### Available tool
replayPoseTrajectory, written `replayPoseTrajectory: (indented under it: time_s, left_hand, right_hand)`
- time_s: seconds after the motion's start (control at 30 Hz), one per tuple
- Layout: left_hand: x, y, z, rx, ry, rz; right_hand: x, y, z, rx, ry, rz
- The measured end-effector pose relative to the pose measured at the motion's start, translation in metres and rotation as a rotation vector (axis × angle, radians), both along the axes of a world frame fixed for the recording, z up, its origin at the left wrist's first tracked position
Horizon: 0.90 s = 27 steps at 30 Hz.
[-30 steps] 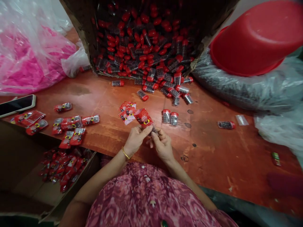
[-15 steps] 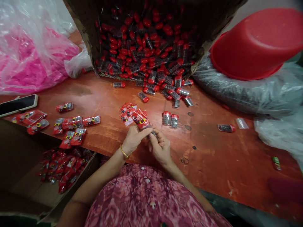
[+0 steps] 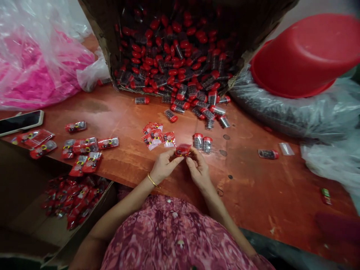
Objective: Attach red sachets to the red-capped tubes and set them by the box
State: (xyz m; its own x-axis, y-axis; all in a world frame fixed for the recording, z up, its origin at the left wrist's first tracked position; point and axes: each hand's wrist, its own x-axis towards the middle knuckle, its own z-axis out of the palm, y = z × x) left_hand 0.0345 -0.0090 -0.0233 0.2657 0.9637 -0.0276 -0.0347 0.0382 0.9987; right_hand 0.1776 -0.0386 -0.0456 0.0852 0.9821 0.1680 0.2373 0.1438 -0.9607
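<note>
Between my two hands is a small red printed packet (image 3: 183, 150), held sideways above the table's front part. My left hand (image 3: 165, 164), with a gold bangle at the wrist, pinches its left end. The fingers of my right hand (image 3: 199, 167) are closed on its right end. Just beyond lie several flat red-and-white printed cards or sleeves (image 3: 154, 137). Two clear bottles with red caps and dark contents (image 3: 198, 141) stand to the right of them. Several filled red packets (image 3: 86, 145) lie on the left of the table.
A large carton (image 3: 101, 45) spills many red-capped bottles (image 3: 180, 71) onto the table. Below the left edge, an open box holds red packets (image 3: 75, 198). A phone (image 3: 22, 122), a pink-filled bag (image 3: 42, 71), a red bucket (image 3: 303, 56) and a plastic sack (image 3: 275, 108) stand around.
The packet has turned from slanting up-left to lying sideways, and my right hand has moved up and right to its right end. A printed card behind it is now uncovered.
</note>
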Motion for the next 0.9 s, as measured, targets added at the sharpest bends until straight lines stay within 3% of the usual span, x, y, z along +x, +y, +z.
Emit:
replayPoseTrajectory:
  time_s: [0.2, 0.63, 0.9]
  left_hand:
    - [-0.002, -0.002, -0.016, 0.178, 0.234, -0.077]
    - [-0.004, -0.001, -0.026, 0.395, 0.502, -0.081]
    - [-0.007, 0.000, -0.026, 0.527, 0.733, -0.106]
  right_hand:
    - [0.020, 0.018, 0.003, 0.139, -0.170, 0.154]
    - [0.028, 0.026, -0.017, 0.294, -0.235, 0.207]
    - [0.022, 0.025, -0.012, 0.232, -0.246, 0.224]
